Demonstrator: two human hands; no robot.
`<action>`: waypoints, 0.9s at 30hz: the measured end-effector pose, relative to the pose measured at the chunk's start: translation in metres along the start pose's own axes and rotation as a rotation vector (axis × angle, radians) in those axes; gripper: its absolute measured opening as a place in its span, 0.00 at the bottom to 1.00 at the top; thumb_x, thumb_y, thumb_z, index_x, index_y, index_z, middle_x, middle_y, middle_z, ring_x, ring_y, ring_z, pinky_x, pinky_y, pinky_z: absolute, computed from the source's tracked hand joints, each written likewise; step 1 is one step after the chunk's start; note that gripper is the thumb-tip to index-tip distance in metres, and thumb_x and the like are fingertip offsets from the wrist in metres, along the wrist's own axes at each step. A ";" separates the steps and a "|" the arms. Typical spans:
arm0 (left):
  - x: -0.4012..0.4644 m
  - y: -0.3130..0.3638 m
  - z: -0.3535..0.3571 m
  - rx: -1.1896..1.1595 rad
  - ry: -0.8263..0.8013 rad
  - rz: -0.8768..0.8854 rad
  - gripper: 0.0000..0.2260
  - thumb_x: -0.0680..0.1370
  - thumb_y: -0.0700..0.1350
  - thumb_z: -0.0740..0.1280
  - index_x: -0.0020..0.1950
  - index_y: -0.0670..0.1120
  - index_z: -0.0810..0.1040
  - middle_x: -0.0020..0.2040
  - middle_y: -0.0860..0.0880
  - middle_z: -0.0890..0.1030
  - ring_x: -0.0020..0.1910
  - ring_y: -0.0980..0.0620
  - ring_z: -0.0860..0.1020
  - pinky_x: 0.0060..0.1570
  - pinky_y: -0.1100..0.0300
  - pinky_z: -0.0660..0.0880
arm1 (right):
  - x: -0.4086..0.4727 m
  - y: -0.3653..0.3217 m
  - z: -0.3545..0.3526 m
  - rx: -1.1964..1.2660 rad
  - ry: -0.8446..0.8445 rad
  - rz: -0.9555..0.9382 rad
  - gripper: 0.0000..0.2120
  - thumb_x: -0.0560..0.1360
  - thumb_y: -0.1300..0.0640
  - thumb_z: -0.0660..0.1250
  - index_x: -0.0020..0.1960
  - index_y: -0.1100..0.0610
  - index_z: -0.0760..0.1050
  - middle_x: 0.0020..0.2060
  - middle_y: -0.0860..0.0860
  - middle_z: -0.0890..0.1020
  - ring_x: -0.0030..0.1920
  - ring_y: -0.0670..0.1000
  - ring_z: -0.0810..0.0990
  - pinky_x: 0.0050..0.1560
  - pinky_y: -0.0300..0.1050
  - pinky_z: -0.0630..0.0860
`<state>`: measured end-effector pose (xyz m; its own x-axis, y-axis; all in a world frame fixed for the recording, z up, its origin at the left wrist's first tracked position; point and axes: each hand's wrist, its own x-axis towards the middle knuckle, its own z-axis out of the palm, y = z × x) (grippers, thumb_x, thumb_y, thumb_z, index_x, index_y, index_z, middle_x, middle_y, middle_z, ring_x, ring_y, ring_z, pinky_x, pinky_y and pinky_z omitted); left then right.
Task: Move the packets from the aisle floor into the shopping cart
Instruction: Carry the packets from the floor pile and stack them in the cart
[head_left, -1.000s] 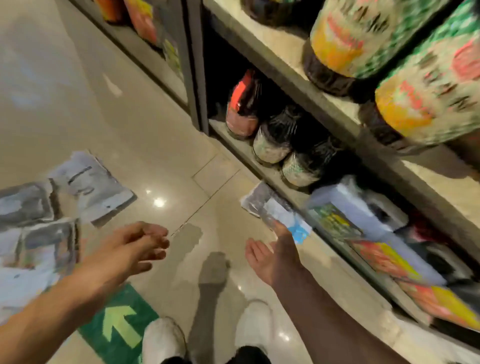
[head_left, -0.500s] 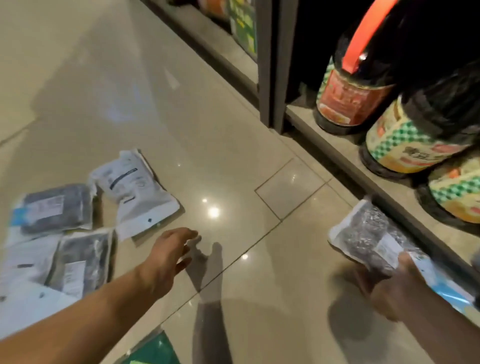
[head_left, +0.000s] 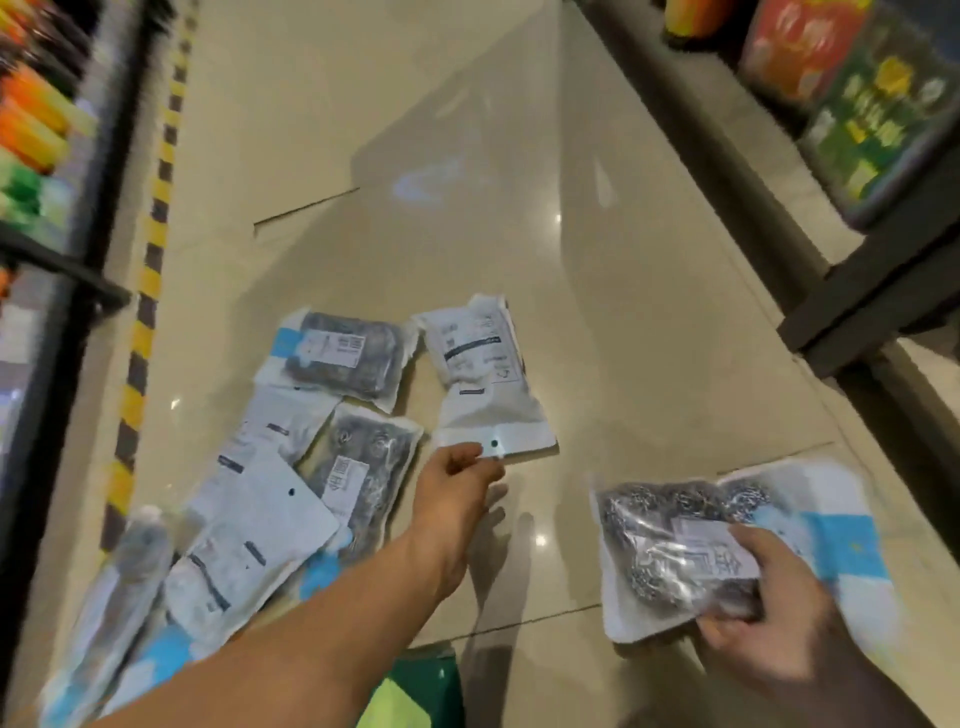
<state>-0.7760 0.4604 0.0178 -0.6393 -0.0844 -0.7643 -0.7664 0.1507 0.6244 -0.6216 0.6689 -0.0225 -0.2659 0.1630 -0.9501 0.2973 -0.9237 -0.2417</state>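
Head view, left hand (head_left: 457, 480) pinching white packet's (head_left: 480, 379) near edge on floor (head_left: 597, 322); right hand (head_left: 763, 618) gripping scourer packet (head_left: 670, 525)

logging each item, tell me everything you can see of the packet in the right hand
The packet is a clear plastic pouch with white edges and a light blue band on its right part. Through the film show shiny silver coils, like metal scouring balls. A white label with dark print sits on its front. It is held off the floor, roughly flat and facing the camera. The right hand grips its lower right part, thumb on the label, fingers behind. Nothing else touches it.
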 end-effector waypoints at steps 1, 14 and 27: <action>-0.002 0.008 -0.009 -0.029 0.031 0.003 0.12 0.81 0.36 0.68 0.63 0.46 0.76 0.53 0.46 0.81 0.44 0.55 0.80 0.37 0.63 0.76 | -0.006 0.002 0.020 -0.028 0.003 -0.017 0.08 0.83 0.54 0.62 0.54 0.57 0.77 0.28 0.54 0.84 0.25 0.51 0.81 0.21 0.37 0.75; -0.032 0.143 -0.090 0.217 0.040 -0.055 0.29 0.76 0.54 0.76 0.72 0.43 0.72 0.67 0.45 0.78 0.59 0.48 0.78 0.57 0.56 0.71 | -0.132 -0.062 0.180 -0.672 0.206 -0.363 0.32 0.67 0.61 0.81 0.62 0.53 0.65 0.49 0.55 0.81 0.45 0.57 0.84 0.52 0.57 0.83; 0.125 0.107 -0.012 0.396 -0.008 -0.013 0.40 0.63 0.64 0.81 0.69 0.47 0.74 0.63 0.56 0.80 0.58 0.53 0.80 0.63 0.53 0.78 | 0.020 -0.090 0.214 -0.992 0.184 -0.341 0.31 0.67 0.56 0.80 0.59 0.46 0.64 0.49 0.51 0.80 0.49 0.57 0.83 0.56 0.66 0.82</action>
<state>-0.9382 0.4539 -0.0089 -0.6282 -0.0814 -0.7738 -0.6900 0.5179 0.5057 -0.8498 0.6817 0.0225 -0.3581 0.4862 -0.7971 0.8695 -0.1373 -0.4744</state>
